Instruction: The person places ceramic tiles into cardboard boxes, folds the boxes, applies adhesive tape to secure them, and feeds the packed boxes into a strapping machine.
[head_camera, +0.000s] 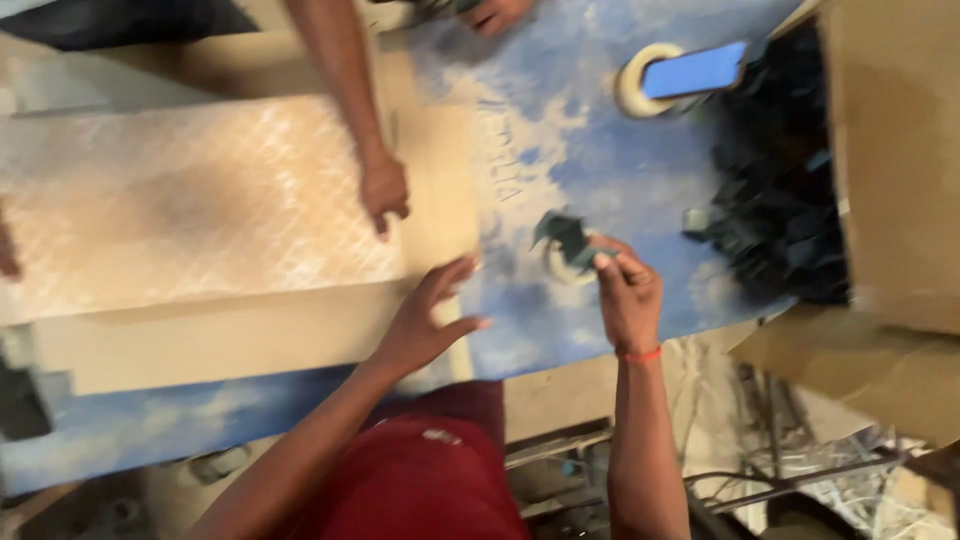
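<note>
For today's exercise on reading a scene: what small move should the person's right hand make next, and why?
Probably carry the small dark folded piece leftward to the tan cardboard sheet. The right hand pinches it over the blue cloud-patterned surface, while the left hand rests spread on the cardboard's edge, seemingly steadying it.

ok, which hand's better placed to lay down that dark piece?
Right, probably. The right hand already pinches the dark piece above the blue sheet; the left hand rests spread on the cardboard.
</note>
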